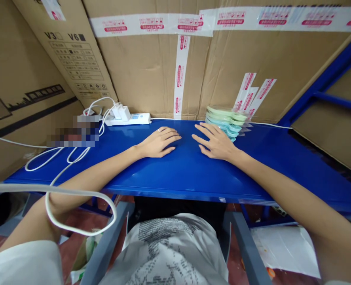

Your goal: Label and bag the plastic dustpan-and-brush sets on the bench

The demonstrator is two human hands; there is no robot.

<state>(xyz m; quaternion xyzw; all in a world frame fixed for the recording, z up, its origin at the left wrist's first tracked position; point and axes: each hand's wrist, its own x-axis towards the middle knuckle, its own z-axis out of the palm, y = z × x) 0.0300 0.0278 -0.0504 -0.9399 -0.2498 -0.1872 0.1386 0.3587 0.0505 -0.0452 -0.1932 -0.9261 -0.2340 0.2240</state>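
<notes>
Both hands rest palm down on a blue tabletop (175,174), a small gap apart. My left hand (158,142) wears a ring; its fingers are stretched out toward the right and hold nothing. My right hand (215,141) lies with spread fingers pointing left, also holding nothing. Just behind it stands a stack of pale green and light blue plastic pieces (225,116) in clear wrapping. The right hand partly hides the stack's lower left; whether they touch, I cannot tell.
A white power strip (139,118) with a plugged-in adapter sits at the back left. White cables (41,164) loop over the left side, one hanging across my left arm. Taped cardboard (148,71) walls the back. A blue metal frame (320,71) rises at right.
</notes>
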